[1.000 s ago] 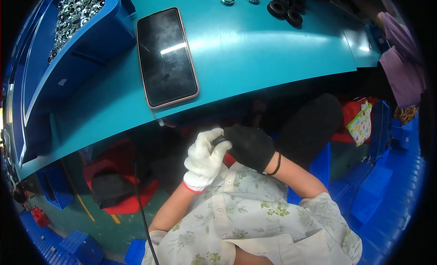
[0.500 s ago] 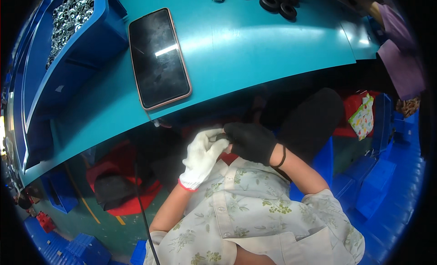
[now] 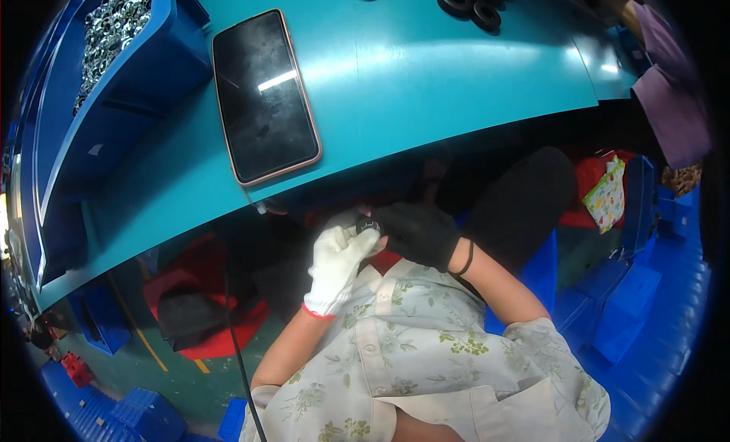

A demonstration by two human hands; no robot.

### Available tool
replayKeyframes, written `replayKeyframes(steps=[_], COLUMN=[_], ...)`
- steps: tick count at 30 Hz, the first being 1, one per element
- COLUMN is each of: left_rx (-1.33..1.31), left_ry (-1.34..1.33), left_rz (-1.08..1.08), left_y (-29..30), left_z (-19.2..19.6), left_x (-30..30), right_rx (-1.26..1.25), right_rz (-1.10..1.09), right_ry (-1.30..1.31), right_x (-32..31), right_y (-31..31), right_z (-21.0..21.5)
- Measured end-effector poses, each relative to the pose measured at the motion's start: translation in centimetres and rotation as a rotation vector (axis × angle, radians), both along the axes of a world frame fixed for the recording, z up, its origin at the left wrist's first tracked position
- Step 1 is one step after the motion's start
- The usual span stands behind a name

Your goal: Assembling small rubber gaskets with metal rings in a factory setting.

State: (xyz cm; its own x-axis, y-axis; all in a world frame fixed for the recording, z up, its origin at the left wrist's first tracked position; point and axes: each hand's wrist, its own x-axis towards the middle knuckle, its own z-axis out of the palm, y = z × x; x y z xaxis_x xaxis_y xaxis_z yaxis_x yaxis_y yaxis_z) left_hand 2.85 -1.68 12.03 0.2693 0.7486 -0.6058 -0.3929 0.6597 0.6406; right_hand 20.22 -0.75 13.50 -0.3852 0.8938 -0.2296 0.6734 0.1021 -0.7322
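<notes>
below and right of one phone [image 3: 266, 115], one left hand [image 3: 334, 262] and one right hand [image 3: 417, 235], grips closed, hold one small dark round part [image 3: 369, 225].

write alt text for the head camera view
A white-gloved left hand and black-gloved right hand hold a small round black part in front of a teal table. On the table lie a smartphone and black rings, with a blue bin of shiny metal parts at left.
</notes>
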Motion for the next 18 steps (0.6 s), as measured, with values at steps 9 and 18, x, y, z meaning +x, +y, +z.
replayKeyframes(steps=[9,18], left_rx=[0.156,0.131], left_ry=[0.328,0.157], left_rz=[-0.225,-0.213], left_y=[1.8,1.3], left_z=[2.3,-0.2], left_x=[0.1,-1.3], right_rx=[0.23,-0.065], right_rz=[-0.077,-0.091], right_ry=[0.085,0.196], right_x=[-0.4,1.2], right_y=[-0.8,-0.1], right_z=[-1.0,-0.1])
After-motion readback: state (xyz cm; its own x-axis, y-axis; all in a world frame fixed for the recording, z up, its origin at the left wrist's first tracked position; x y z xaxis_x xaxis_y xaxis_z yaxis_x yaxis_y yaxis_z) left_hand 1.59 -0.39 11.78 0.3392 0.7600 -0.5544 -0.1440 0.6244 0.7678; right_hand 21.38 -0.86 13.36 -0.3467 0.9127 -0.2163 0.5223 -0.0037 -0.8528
